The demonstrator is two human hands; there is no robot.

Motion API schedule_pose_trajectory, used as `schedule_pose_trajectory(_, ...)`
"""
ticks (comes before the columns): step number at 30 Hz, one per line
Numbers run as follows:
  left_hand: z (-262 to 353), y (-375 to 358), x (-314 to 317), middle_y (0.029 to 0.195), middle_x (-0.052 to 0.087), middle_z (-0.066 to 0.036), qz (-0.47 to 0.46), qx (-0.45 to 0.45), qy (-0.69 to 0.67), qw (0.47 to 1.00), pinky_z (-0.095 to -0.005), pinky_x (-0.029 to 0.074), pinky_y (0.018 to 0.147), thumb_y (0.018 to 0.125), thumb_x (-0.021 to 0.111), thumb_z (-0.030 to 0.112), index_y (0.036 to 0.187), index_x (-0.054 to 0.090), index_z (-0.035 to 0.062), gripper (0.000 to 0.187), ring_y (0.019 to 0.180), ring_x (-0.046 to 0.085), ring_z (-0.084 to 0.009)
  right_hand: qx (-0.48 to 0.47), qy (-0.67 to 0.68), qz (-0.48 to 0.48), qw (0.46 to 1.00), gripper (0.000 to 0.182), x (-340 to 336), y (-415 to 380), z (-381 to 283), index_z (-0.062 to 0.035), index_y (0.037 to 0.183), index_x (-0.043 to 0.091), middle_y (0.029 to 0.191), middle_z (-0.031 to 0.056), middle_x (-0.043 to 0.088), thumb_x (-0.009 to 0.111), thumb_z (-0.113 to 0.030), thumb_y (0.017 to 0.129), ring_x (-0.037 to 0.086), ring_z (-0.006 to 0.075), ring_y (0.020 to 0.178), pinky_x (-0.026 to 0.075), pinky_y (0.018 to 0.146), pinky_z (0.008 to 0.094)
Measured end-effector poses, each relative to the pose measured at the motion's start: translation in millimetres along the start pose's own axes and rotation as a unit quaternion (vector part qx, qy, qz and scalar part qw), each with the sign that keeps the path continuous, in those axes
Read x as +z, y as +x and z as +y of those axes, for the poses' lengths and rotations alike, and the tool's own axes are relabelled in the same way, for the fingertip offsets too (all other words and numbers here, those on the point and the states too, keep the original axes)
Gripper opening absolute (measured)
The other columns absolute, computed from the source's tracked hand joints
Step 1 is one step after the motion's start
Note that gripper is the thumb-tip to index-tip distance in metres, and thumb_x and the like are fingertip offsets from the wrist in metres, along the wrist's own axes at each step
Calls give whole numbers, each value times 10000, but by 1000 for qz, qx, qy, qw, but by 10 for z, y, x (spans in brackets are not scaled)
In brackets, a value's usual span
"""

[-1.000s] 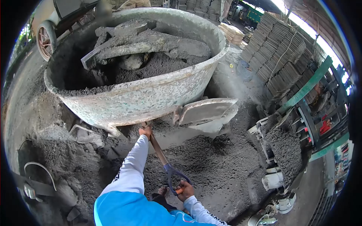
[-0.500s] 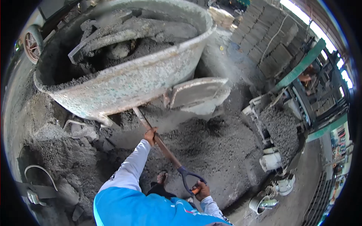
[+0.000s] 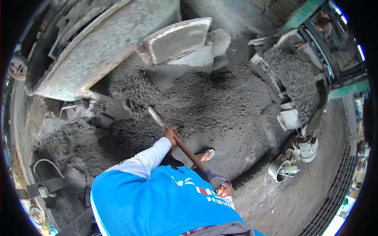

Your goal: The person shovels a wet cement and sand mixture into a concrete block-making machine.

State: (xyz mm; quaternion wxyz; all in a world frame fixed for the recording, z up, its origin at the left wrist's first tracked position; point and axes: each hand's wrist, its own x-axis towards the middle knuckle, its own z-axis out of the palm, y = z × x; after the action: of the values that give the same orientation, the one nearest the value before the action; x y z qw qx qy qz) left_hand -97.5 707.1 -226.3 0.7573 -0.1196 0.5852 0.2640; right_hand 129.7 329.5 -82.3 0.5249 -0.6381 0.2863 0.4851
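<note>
A shovel [image 3: 188, 151] with a long wooden shaft slants across the middle of the view, its blade heaped with wet grey mix [image 3: 138, 94]. My left hand [image 3: 171, 135] is wrapped round the shaft a little below the blade. At the other end, my right hand [image 3: 225, 189] is closed on the dark handle grip, close to the front of my blue shirt. The loaded blade is near the lower edge of a large metal mixing tub [image 3: 106, 49], beside its open hatch plate [image 3: 179, 41].
Loose grey mix [image 3: 220, 106] covers the ground ahead. A machine hopper [image 3: 293, 78] full of mix stands at the right, with a green frame [image 3: 348, 91] behind. Below it are a motor [image 3: 308, 150] and a bucket [image 3: 277, 170]. Rubble [image 3: 59, 137] lies left.
The shovel blade has come out from under the tub and now shows a heap of mix. Both hands still grip the shovel. The view has turned, so the tub appears farther up and left.
</note>
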Motion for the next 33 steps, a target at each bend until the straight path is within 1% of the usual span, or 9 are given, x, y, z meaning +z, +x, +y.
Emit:
schedule_pose_trajectory(4, -1077, 152, -45, 916, 514, -26, 71, 18, 129, 989, -472, 458, 742, 817, 666, 359, 925, 533, 202, 232, 832, 499, -250, 54, 48, 40, 997, 197, -1058, 58, 65, -124, 706, 498, 565, 4, 438, 685, -134, 768, 441, 181, 422, 419, 411, 368)
schedule_pose_trajectory(12, -2534, -307, 1031, 663, 438, -39, 18, -69, 282, 957, -464, 456, 628, 825, 622, 248, 791, 469, 159, 180, 587, 454, -244, -32, 239, 153, 958, 144, -2096, -504, 482, -20, 746, 565, 593, 87, 499, 690, -43, 679, 480, 232, 417, 440, 383, 408)
schedule_pose_trajectory(16, -2989, -884, 2290, 662, 435, -13, -167, -89, 360, 914, -433, 452, 656, 828, 637, 238, 785, 470, 167, 186, 592, 453, -216, -130, 341, 177, 914, 100, -1992, -412, 593, -23, 752, 575, 577, 87, 507, 642, -59, 687, 474, 218, 405, 442, 370, 393)
schedule_pose_trajectory(21, -3535, -1984, 4362, 607, 463, 35, -461, -110, 367, 800, -361, 444, 630, 842, 685, 296, 704, 483, 183, 270, 567, 471, -152, -344, 411, 180, 825, 143, -1493, -564, -640, -74, 831, 548, 552, 39, 466, 619, -124, 717, 441, 156, 382, 408, 342, 318)
schedule_pose_trajectory(25, -3892, -2646, 5747, 598, 500, -6, -557, -120, 358, 739, -356, 461, 599, 851, 694, 296, 746, 512, 133, 266, 584, 522, -168, -549, 305, 272, 729, 178, -959, -1285, -1799, -33, 840, 520, 612, 69, 554, 661, -93, 750, 508, 141, 439, 410, 401, 286)
schedule_pose_trajectory(28, -3951, -2881, 6266, 649, 525, -26, -575, -160, 353, 721, -365, 474, 617, 844, 707, 239, 772, 505, 111, 250, 604, 542, -184, -697, -68, 502, 507, 208, -814, -1182, -2146, -25, 860, 577, 664, 90, 591, 707, -126, 731, 540, 212, 508, 444, 491, 328)
schedule_pose_trajectory(29, -3925, -2875, 6336, 643, 520, -31, -580, -158, 356, 716, -363, 479, 615, 832, 719, 243, 777, 503, 113, 258, 603, 546, -189, -715, -166, 514, 444, 230, -728, -1218, -2309, -40, 866, 593, 700, 90, 600, 732, -151, 721, 559, 247, 559, 458, 542, 365)
schedule_pose_trajectory(31, -3847, -2608, 6475, 635, 510, -32, -535, -163, 375, 739, -367, 480, 586, 826, 726, 249, 777, 501, 117, 266, 584, 541, -189, -789, -267, 366, 416, 240, -540, -1504, -2550, -90, 861, 610, 782, 65, 605, 730, -186, 677, 573, 297, 709, 442, 682, 433)
schedule_pose_trajectory(33, -3760, -2094, 6485, 636, 458, -21, -515, -111, 409, 745, -378, 432, 533, 820, 728, 265, 821, 472, 130, 289, 559, 500, -188, -733, -395, 348, 430, 254, -288, -1154, -2492, -116, 876, 615, 825, 56, 602, 695, -231, 664, 567, 284, 793, 406, 759, 443)
